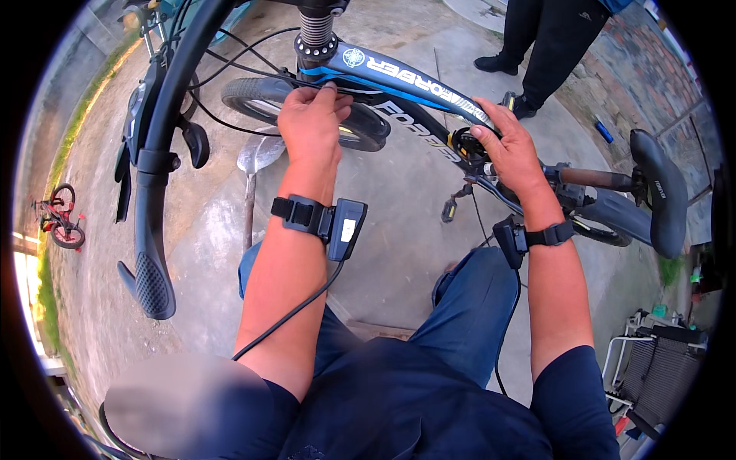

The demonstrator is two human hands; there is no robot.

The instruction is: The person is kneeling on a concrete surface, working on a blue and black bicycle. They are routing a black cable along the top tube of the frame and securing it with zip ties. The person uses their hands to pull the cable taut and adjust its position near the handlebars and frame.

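A black and blue bicycle [406, 80] stands crosswise in front of me, its handlebar [159, 115] at the left and its black saddle [665, 203] at the right. My left hand [313, 126] is at the front of the frame, just below the head tube, over the front wheel [249, 96]. Its fingers are curled together by the thin black cables [249, 47]; what sits between the fingertips is hidden. Farther back, my right hand [512, 149] grips the sloping top tube, with the thumb on the near side and fingers over the top. Both wrists carry strapped black devices.
A shovel [251, 188] lies on the concrete beyond my left forearm. At far left is a small red bicycle [61, 218]. A person in dark trousers [553, 42] stands behind the bicycle, near a blue cylinder [604, 132]. A folding chair [658, 376] is at lower right.
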